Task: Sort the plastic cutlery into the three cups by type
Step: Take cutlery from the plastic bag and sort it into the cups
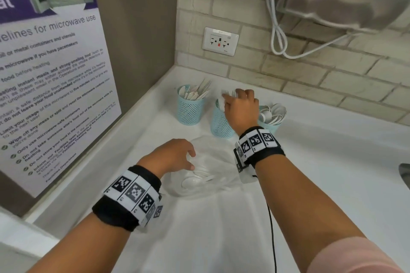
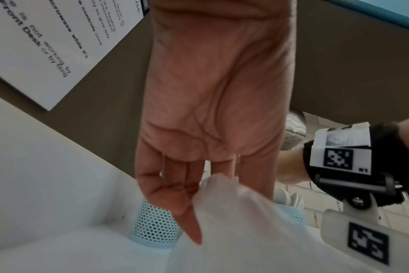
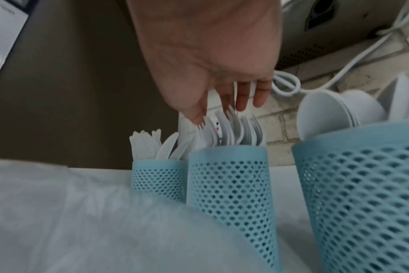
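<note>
Forks fill the middle cup, and the right hand hangs over them at centre frame, fingers pointing down and touching the tines. Whether it pinches a fork or has just let one go, I cannot tell. Knives stand in the left cup; spoons sit in the right cup, half hidden behind the right wrist.

Lower in the head view, the left hand rests on a clear plastic bag, fingers loosely curved against the film. It seems to be gathering or steadying the bag rather than gripping any piece. A few white spoons lie inside it, just below that hand.

So I'd judge the sorting well along, with a fork drop in hand. Next comes reaching into the bag for a spoon and carrying it to the right cup. The crumpled film may snag fingers, and the packed cups could tip if bumped.

A poster fills the left wall, a socket sits above the cups, and a cord hangs at upper right.
</note>
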`<move>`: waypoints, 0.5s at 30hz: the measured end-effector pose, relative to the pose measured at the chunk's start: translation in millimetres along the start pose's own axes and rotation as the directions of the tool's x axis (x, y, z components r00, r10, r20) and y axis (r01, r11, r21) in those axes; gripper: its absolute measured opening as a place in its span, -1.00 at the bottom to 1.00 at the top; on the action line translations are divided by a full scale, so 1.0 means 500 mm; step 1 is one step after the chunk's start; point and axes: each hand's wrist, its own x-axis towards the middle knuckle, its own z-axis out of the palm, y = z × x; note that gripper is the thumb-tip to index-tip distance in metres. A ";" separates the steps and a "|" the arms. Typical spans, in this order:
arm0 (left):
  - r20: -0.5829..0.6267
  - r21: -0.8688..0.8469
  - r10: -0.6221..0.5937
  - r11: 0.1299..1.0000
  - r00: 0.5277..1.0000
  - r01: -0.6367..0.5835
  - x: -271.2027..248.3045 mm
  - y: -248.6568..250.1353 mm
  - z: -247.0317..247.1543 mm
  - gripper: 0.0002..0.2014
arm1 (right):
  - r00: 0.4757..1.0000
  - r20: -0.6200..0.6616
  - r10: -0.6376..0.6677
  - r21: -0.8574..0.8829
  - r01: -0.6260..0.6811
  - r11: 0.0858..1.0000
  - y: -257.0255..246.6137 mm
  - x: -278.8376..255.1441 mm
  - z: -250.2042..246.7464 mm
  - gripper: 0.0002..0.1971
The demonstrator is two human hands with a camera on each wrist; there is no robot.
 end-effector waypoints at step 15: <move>-0.040 0.093 0.086 0.992 0.996 -0.082 -0.007 0.016 0.007 -0.36 | 0.354 0.918 -0.177 0.140 0.126 0.982 -0.109 -0.131 -0.069 -0.57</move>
